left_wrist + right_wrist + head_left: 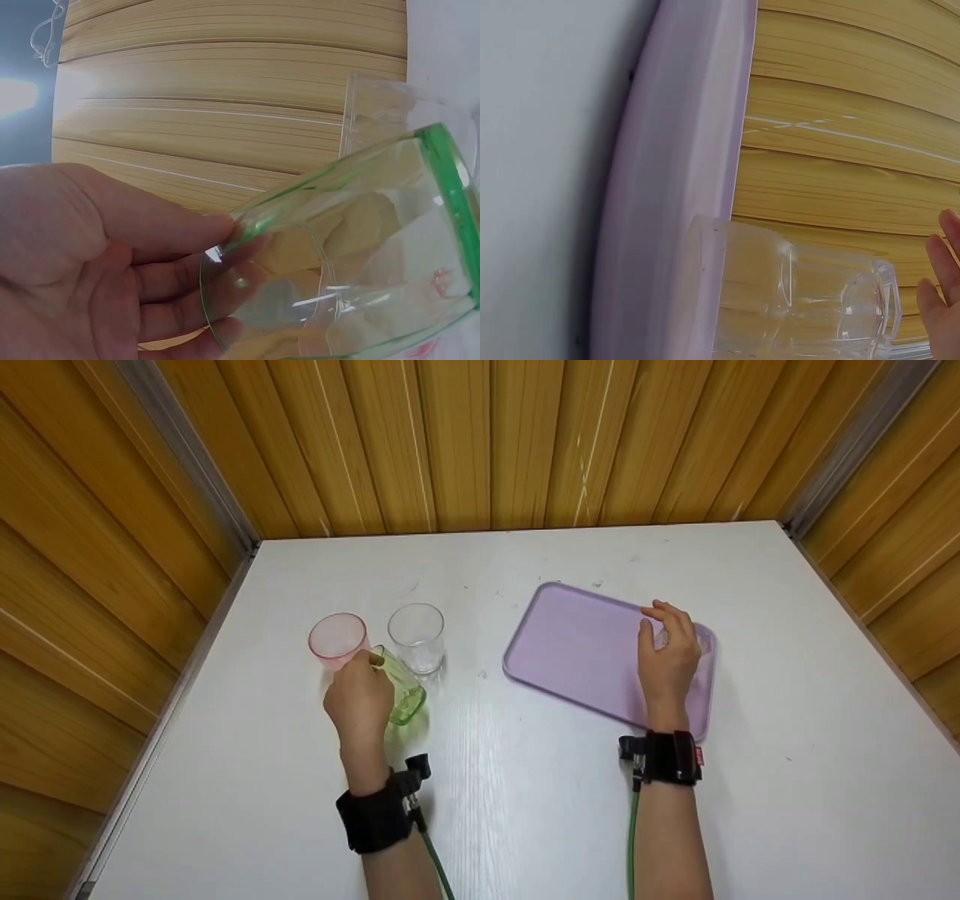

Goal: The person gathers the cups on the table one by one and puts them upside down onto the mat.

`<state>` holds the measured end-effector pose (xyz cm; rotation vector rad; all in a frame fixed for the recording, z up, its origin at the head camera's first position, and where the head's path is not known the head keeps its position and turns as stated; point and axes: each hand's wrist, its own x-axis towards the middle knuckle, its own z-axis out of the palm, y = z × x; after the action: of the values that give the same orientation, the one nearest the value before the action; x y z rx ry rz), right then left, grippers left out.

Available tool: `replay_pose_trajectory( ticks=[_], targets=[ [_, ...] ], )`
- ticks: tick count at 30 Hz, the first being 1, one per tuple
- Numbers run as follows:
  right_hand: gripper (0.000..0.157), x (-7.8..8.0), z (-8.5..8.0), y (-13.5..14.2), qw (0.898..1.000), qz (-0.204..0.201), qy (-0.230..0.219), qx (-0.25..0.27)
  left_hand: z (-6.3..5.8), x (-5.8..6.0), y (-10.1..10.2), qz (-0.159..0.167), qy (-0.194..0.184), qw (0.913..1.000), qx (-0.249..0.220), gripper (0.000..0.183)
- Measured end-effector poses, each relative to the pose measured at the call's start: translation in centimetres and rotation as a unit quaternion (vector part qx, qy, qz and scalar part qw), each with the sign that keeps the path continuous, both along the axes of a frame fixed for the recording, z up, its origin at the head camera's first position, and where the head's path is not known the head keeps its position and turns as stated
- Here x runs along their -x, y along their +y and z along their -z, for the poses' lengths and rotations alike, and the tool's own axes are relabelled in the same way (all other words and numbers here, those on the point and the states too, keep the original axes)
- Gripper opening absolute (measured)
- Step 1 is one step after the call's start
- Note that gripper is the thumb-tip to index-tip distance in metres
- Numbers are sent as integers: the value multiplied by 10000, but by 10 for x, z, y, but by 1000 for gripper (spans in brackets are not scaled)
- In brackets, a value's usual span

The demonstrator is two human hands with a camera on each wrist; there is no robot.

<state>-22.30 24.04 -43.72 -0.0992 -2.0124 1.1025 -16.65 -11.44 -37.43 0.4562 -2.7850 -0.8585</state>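
My left hand pinches a green tumbler at its rim, thumb outside and fingers inside. The tumbler is tilted, its thick base pointing right in the head view. Directly behind the hand is a pink tumbler, partly covered by it. A clear tumbler stands upright just right of the pink one. My right hand hovers over the right side of a purple tray, fingers loosely spread. Beneath it another clear tumbler rests upside down on the tray, mostly hidden by the hand from above.
A white table carries everything, with wood-patterned panels at its back and sides. Green cables run from the wrist cameras along both forearms.
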Motion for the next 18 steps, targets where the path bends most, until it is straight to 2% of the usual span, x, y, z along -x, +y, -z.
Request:
replay_pose_trajectory(
  ticks=[11, 18],
  targets=[
    [12, 0, 0, -8, 9992, -299, -127, -211, 1, -2, -1, -38, 171, 9998, 73, 23],
    [11, 1, -1, -20, 9976, -478, -113, -487, -3, -4, 1, 60, 285, 9996, 49, 23]
  ],
)
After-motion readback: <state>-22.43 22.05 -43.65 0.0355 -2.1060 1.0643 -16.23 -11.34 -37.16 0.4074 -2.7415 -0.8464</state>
